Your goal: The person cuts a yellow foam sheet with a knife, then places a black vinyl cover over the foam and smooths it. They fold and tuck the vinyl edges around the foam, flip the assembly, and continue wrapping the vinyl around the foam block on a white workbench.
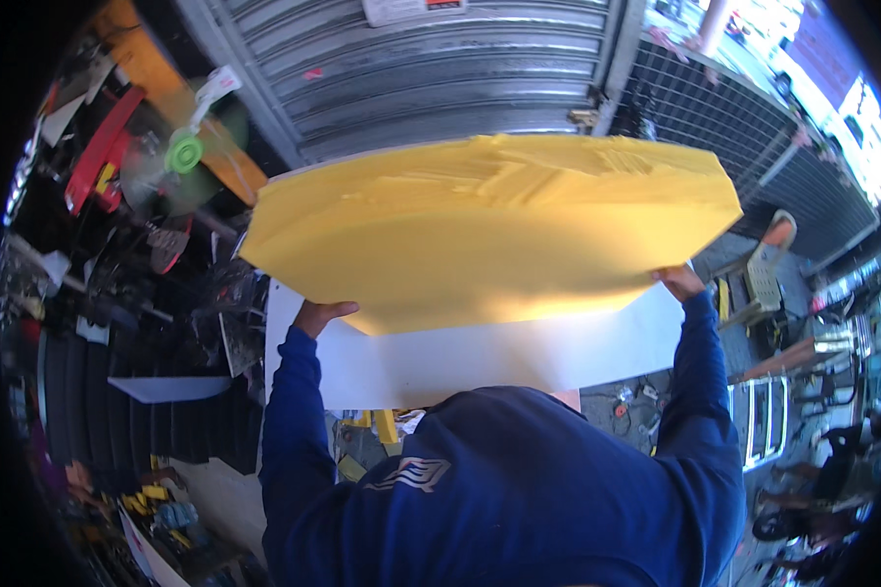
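Observation:
A large yellow panel (480,230) with cut-off corners is held up in front of me, tilted above a white board (480,367). Its face is smooth in the lower part, while wrinkles and folds run along its upper part. My left hand (321,315) grips the lower left edge, thumb on the yellow face and fingers hidden behind. At the lower right edge, my right hand (678,281) holds the panel in the same way. Both arms are stretched forward in dark blue sleeves.
A grey roller shutter (431,88) stands beyond the panel, with a mesh fence (705,122) to its right. On the left are a fan with a green hub (183,152) and crowded clutter. A chair (759,279) and a metal frame (760,421) stand at right.

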Demonstrator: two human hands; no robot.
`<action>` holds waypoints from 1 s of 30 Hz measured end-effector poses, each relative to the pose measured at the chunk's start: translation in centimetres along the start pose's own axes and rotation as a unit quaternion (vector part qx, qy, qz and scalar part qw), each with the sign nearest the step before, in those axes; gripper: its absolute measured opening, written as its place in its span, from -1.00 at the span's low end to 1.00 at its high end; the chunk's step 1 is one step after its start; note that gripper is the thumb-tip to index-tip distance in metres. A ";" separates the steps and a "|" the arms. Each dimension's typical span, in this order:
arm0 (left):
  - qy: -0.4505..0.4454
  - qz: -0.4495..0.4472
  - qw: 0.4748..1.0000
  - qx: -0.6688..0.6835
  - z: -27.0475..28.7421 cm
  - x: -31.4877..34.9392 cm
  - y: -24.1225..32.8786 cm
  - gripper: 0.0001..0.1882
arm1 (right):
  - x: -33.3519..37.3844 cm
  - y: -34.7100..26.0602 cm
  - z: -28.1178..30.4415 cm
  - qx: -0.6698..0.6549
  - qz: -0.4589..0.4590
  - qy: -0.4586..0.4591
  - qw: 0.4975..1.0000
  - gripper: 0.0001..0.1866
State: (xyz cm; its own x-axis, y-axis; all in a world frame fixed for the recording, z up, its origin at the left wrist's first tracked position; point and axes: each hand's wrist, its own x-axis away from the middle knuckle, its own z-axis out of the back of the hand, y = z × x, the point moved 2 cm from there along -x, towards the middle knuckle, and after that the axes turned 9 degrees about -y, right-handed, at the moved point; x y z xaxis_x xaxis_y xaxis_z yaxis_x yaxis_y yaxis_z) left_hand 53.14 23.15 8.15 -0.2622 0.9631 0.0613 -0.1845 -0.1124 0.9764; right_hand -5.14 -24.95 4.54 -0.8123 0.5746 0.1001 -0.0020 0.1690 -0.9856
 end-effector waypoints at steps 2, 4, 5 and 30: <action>0.018 0.014 1.000 -0.001 -0.7 0.1 0.2 -0.48 | -0.1 0.8 0.3 -0.010 0.015 0.021 1.000 -0.36; 0.045 0.030 0.999 -0.005 -1.3 0.3 0.9 -0.48 | -0.2 1.0 0.3 -0.028 0.051 -0.007 0.998 -0.43; 0.077 0.002 0.997 -0.015 -1.4 0.4 1.4 -0.48 | -0.3 1.1 0.4 -0.018 0.038 0.026 0.999 -0.46; -0.006 0.226 0.958 0.177 -1.8 -5.0 -1.0 -0.23 | -2.9 1.1 -4.4 0.073 -0.186 0.078 0.977 -0.30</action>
State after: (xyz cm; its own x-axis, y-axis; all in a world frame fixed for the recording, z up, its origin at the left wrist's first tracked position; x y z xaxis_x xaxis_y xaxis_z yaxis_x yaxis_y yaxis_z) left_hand 52.90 18.04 6.50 -0.2286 0.8386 0.4944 0.2777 -0.4306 0.8588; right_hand -0.21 -22.94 3.74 -0.6416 0.6120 0.4624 -0.3721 0.2789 -0.8853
